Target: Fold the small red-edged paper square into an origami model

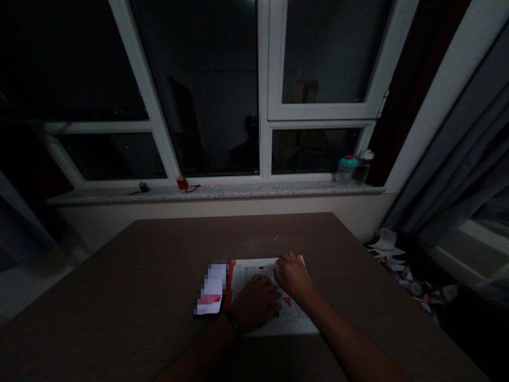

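Left hand [255,303] has fingers bent loosely over the printed paper [293,319], right hand [296,276] curled by its far right corner; can't tell if either pinches anything. Paper sits lower center of the frame, under both hands, long side seemingly pointing away from the person, toward the window. Right hand is nearer the far edge, left nearer the phone [212,289], just left of the paper.

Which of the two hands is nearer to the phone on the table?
The left hand. It lies on the printed page, just right of the phone; the right hand is on the same page, farther right, near its far edge.
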Action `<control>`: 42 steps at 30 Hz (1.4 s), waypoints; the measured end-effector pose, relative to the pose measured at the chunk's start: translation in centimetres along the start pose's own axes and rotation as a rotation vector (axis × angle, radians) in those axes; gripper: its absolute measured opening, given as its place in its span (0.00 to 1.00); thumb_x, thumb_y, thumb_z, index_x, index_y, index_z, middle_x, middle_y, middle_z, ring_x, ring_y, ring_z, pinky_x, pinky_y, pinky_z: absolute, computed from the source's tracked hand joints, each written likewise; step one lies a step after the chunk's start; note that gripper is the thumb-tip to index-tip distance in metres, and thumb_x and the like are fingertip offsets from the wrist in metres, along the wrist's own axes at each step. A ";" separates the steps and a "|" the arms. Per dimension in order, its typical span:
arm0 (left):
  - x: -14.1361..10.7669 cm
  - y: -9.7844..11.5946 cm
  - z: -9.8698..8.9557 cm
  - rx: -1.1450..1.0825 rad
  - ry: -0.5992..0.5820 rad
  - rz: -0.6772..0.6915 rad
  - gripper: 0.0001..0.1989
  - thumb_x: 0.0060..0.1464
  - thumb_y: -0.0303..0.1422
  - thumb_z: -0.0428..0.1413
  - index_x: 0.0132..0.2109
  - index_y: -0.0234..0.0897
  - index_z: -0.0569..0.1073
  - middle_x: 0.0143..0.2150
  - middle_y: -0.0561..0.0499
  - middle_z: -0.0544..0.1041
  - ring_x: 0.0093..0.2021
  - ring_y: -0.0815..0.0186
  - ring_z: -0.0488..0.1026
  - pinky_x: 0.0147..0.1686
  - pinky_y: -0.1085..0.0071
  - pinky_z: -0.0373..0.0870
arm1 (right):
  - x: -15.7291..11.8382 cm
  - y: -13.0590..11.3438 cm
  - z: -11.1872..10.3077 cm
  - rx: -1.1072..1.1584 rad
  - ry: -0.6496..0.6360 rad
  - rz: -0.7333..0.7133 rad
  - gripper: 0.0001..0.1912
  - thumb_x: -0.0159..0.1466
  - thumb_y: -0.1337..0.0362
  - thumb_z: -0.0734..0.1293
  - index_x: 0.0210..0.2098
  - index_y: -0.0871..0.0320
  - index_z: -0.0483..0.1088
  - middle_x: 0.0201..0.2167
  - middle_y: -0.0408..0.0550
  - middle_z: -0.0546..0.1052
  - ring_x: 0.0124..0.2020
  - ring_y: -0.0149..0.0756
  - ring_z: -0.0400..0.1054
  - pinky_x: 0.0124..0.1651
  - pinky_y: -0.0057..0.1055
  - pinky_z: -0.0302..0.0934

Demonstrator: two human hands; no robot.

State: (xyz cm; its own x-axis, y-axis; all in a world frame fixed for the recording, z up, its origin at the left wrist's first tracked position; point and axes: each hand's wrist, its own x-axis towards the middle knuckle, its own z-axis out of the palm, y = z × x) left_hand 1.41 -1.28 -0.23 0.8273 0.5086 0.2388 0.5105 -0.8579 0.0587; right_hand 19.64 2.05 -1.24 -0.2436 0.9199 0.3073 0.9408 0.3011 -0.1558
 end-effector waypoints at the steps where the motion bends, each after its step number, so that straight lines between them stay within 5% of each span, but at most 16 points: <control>1: 0.0 0.0 0.0 -0.001 -0.002 0.000 0.07 0.64 0.36 0.55 0.46 0.40 0.72 0.44 0.51 0.76 0.49 0.58 0.66 0.51 0.60 0.57 | 0.0 0.0 0.0 -0.005 0.000 -0.001 0.09 0.65 0.63 0.63 0.41 0.58 0.74 0.42 0.54 0.74 0.49 0.47 0.62 0.52 0.39 0.51; 23: -0.3 -0.1 0.2 -0.057 -0.024 -0.064 0.17 0.65 0.41 0.53 0.57 0.40 0.67 0.51 0.48 0.74 0.52 0.57 0.67 0.55 0.58 0.58 | 0.3 -0.2 -0.3 -0.032 -0.043 0.029 0.09 0.64 0.63 0.63 0.39 0.59 0.73 0.44 0.54 0.75 0.49 0.47 0.61 0.52 0.39 0.50; 35: -0.1 -0.2 -0.1 -0.042 -0.056 -0.071 0.12 0.63 0.40 0.56 0.50 0.41 0.71 0.49 0.49 0.73 0.51 0.57 0.68 0.53 0.58 0.59 | 0.3 -0.1 0.1 -0.014 -0.010 0.053 0.07 0.64 0.64 0.64 0.39 0.58 0.71 0.42 0.54 0.75 0.49 0.47 0.62 0.51 0.38 0.50; 42: -0.4 -0.4 -0.6 -0.060 -0.010 -0.129 0.09 0.64 0.37 0.55 0.49 0.41 0.73 0.47 0.49 0.73 0.50 0.58 0.67 0.53 0.58 0.59 | -0.5 1.1 0.0 0.207 0.085 0.053 0.04 0.63 0.64 0.65 0.36 0.57 0.68 0.37 0.48 0.74 0.43 0.41 0.63 0.48 0.35 0.50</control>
State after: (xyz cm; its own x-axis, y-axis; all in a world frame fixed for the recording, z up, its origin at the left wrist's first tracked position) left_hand 0.70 -1.19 0.22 0.7584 0.6150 0.2158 0.5978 -0.7883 0.1458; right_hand 20.80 1.90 -1.62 -0.1659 0.9139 0.3705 0.8810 0.3061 -0.3606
